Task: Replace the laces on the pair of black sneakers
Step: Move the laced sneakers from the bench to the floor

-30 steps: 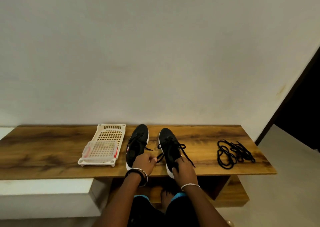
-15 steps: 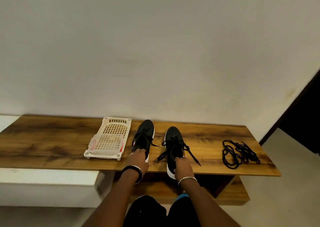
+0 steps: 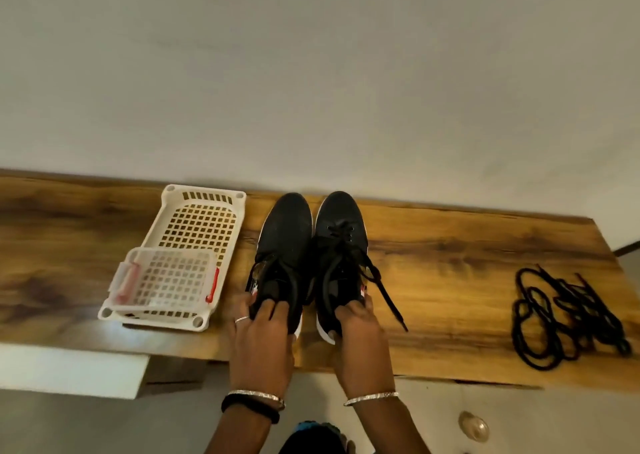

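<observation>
Two black sneakers stand side by side, toes to the wall, on the wooden table (image 3: 450, 280). My left hand (image 3: 261, 342) grips the heel of the left sneaker (image 3: 287, 242), fingers curled into its opening. At the right sneaker (image 3: 341, 245), my right hand (image 3: 360, 339) holds the heel the same way. Both shoes carry black laces; a loose end (image 3: 389, 297) trails off the right shoe toward the front edge. A pile of spare black laces (image 3: 561, 318) lies at the table's right end, apart from both hands.
A white perforated plastic basket (image 3: 204, 197) sits just left of the shoes, with a smaller clear basket with red clips (image 3: 166, 277) inside it. A plain wall runs behind the table. A white ledge (image 3: 69, 367) lies below at the left.
The two sneakers have come together and now touch side by side. Both hands moved from the shoes' backs to gripping the heels. The view has closed in and tilted down.
</observation>
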Action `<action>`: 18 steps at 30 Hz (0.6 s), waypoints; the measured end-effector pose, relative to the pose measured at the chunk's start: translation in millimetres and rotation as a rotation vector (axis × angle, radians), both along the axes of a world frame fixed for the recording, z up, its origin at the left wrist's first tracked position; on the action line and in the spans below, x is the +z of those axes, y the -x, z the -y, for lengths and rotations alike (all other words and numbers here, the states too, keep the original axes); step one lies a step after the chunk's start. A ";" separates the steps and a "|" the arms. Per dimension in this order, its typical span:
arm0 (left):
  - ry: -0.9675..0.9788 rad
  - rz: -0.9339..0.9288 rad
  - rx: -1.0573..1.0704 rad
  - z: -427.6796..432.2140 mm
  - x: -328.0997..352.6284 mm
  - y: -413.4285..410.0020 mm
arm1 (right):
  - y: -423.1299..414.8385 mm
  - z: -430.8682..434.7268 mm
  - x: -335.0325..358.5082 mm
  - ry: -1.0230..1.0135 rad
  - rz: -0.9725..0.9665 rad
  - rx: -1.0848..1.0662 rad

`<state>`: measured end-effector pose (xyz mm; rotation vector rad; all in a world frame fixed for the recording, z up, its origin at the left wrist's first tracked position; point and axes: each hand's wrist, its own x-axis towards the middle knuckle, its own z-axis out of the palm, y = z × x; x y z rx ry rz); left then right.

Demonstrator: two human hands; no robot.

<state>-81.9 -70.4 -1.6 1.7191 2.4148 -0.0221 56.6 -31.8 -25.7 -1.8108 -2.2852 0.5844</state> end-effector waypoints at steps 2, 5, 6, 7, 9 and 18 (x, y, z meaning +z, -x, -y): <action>0.051 -0.004 -0.046 -2.5 8.1 -9.4 | 1.5 2.3 0.5 -0.009 -0.008 -0.005; 0.156 0.041 -0.063 -11.3 29.6 -19.8 | 3.2 -1.2 9.5 0.008 0.006 -0.038; 0.135 0.070 -0.085 -12.7 37.7 -19.9 | 4.7 -0.6 13.1 0.025 0.031 -0.055; 0.134 0.059 -0.118 -11.4 45.9 -16.5 | 6.1 0.1 21.7 0.067 0.053 -0.063; 0.130 0.056 -0.190 -7.7 55.5 -10.4 | 6.2 1.1 41.8 0.181 0.048 -0.070; 0.374 0.141 -0.323 13.4 167.4 -26.1 | -14.3 31.7 161.7 0.444 0.099 -0.113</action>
